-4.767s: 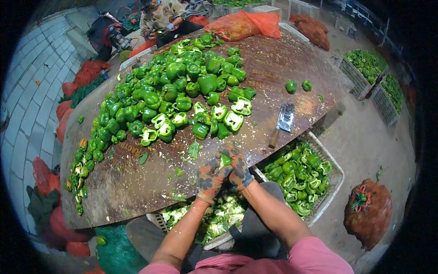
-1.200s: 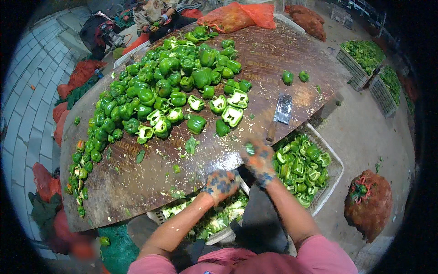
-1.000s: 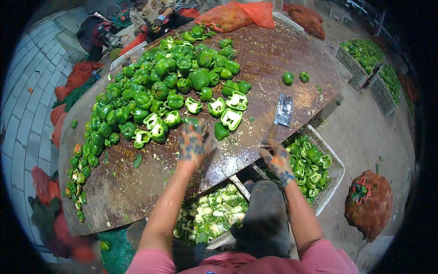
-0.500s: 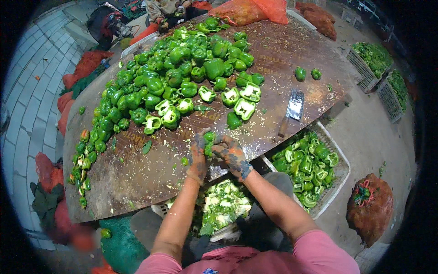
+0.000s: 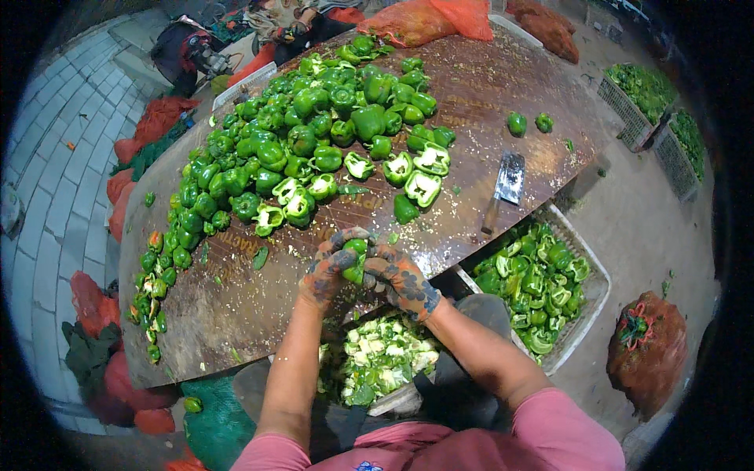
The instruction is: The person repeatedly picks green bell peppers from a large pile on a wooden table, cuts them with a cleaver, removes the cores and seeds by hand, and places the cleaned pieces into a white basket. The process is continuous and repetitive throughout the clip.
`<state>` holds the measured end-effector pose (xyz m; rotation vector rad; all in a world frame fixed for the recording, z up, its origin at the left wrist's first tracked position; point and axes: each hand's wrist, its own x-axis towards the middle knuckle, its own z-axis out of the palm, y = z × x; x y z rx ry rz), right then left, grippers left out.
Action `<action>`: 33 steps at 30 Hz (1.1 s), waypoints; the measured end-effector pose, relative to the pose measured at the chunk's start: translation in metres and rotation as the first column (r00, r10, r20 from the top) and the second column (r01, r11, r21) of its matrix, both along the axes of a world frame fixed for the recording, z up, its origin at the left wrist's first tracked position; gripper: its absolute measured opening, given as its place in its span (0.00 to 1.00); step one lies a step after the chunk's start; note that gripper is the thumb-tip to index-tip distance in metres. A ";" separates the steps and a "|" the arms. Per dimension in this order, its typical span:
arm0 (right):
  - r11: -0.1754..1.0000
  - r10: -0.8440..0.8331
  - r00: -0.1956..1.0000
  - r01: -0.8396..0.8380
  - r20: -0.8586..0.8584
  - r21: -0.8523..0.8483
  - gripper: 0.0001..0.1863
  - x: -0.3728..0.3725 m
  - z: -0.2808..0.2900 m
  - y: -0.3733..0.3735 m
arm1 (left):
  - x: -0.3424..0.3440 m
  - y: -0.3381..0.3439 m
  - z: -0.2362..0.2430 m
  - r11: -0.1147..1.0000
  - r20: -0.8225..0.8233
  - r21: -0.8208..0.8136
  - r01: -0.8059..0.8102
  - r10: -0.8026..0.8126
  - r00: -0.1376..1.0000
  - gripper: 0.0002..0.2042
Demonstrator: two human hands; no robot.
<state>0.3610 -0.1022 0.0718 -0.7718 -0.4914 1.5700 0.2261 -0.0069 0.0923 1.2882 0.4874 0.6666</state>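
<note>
Both hands wear patterned orange-and-grey gloves and meet at the table's near edge. Between them is a green bell pepper (image 5: 355, 267), probably a cut piece. My left hand (image 5: 328, 267) is curled round its left side, while my right hand (image 5: 399, 281) closes on it from the right; part of the pepper is hidden by the fingers. Just beyond lie cut pepper halves (image 5: 424, 187) with pale insides showing, beside a big heap of whole green peppers (image 5: 302, 140). Under my forearms sits a container of pale cores and trimmings (image 5: 385, 345).
A cleaver (image 5: 509, 180) lies on the seed-strewn brown table (image 5: 463, 86), right of the hands. Cut peppers fill a white crate (image 5: 603, 286) below the right edge. Red mesh sacks (image 5: 648, 353) stand around. At the far side another person's hands (image 5: 294, 27) are partly visible.
My left hand has rolled further over the pepper, its fingers now wrapping the top. Both hands stay together near the edge. The view has shifted slightly.
</note>
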 end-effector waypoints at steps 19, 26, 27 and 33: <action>0.879 0.028 -0.107 -0.470 0.994 -0.076 0.15 0.009 -0.076 -0.015 | 0.013 -0.009 0.026 0.909 -0.407 0.129 -0.397 0.414 0.814 0.18; 0.909 0.121 -0.072 -0.392 0.990 -0.140 0.15 0.045 -0.025 -0.005 | 0.156 0.040 -0.018 0.202 -0.563 0.819 0.537 0.461 0.686 0.17; 0.909 0.008 -0.127 -0.413 0.992 -0.060 0.13 0.053 -0.038 -0.002 | 0.171 0.046 -0.023 0.079 -0.666 0.654 0.753 0.533 0.522 0.15; 0.854 -0.370 0.504 0.515 0.781 0.073 0.17 0.101 -0.049 0.023 | 0.155 0.059 -0.037 0.214 -0.605 0.790 0.575 0.428 0.672 0.15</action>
